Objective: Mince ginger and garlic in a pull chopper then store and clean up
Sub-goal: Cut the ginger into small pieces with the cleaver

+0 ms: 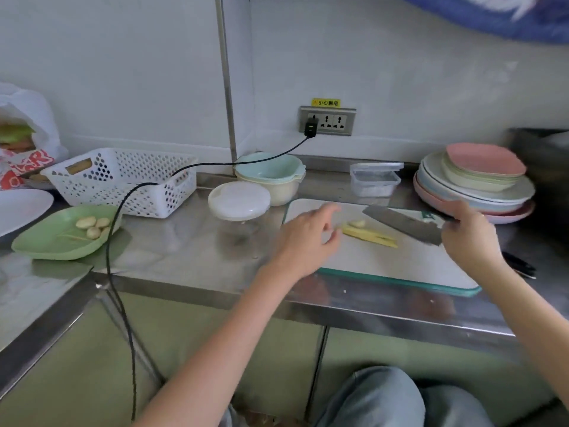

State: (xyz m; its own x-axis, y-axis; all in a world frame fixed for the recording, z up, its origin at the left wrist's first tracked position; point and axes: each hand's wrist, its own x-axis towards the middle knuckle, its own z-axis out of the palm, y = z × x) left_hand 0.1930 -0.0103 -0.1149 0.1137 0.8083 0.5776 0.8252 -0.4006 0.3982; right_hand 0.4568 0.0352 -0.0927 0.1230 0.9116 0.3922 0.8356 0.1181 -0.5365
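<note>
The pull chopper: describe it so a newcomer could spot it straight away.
Start at the white cutting board on the steel counter. Just off its left edge stands the pull chopper, in front of the stacked bowls. Unlike those bowls, it has a clear cup under a flat, round white lid.

Knife handle: your right hand (468,232) covers it; only the knife (403,224) blade shows.
Left hand (311,238): motion-blurred; you cannot read the finger positions.
White plate (21,211): cut off by the left edge.
Plastic bag (24,134): cut by the left edge; contents blurred.
Pull chopper (238,211): clear bowl under the lid hard to make out.
Dark object (520,265): partly behind your right forearm; unidentifiable.
</note>
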